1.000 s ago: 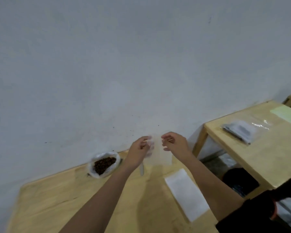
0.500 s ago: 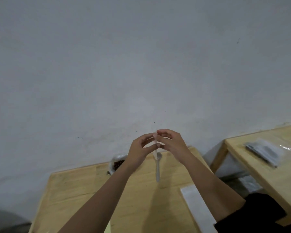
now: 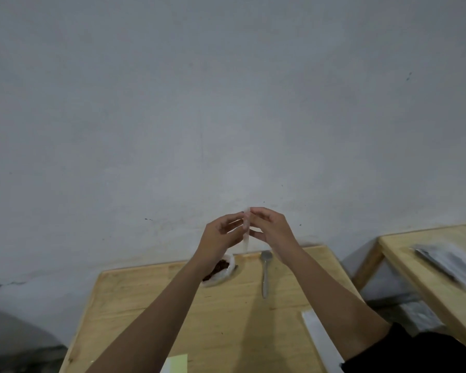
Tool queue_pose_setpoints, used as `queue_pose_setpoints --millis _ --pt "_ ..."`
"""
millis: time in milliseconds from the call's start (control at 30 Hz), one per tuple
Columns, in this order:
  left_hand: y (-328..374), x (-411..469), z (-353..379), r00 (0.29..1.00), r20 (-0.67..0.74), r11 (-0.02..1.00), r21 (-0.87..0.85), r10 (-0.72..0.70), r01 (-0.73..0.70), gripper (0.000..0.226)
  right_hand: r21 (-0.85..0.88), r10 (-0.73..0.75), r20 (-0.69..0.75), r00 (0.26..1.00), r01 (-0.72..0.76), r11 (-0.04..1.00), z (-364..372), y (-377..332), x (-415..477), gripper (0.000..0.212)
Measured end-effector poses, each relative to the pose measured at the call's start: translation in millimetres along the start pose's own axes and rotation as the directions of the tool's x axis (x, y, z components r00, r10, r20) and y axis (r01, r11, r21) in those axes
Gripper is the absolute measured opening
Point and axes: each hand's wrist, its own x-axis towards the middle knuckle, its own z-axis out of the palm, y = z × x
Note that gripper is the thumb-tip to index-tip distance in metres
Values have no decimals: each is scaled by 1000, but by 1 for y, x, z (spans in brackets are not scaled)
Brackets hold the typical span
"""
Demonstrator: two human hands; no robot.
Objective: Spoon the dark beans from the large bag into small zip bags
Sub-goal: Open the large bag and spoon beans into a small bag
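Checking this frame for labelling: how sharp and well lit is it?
Head view: dim, flat light; hands' soft shadow on the table; spoon fairly crisp; small bag between left hand and right hand translucent and hazy; right edge smeared.

Counts, approx. as seen: 2 hands – left hand [image 3: 221, 235] and right hand [image 3: 271, 228], centre of frame. 1 small clear bag [image 3: 246, 238] between them. 1 big bag of beans [image 3: 218, 270], below centre. 1 spoon [image 3: 265, 273], just right of it. 2 wooden tables – near table [image 3: 135, 305] at bottom centre, 2nd table [image 3: 425, 275] at right edge. 1 dark packet [image 3: 447, 262] on 2nd table. 1 white sheet [image 3: 320, 343], lower right. 1 yellow-green slip [image 3: 176, 363], bottom edge.
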Motion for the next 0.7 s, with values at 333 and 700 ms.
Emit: queue_pose_setpoints --millis 333,700 --pt "-13 -3 1 953 -225 914 393 204 -103 19 -472 -99 -141 985 21 881 29 15 9 12" --pt "-20 0 -24 963 -174 818 571 206 -71 22 -320 119 -145 982 -160 934 37 7 12 23"
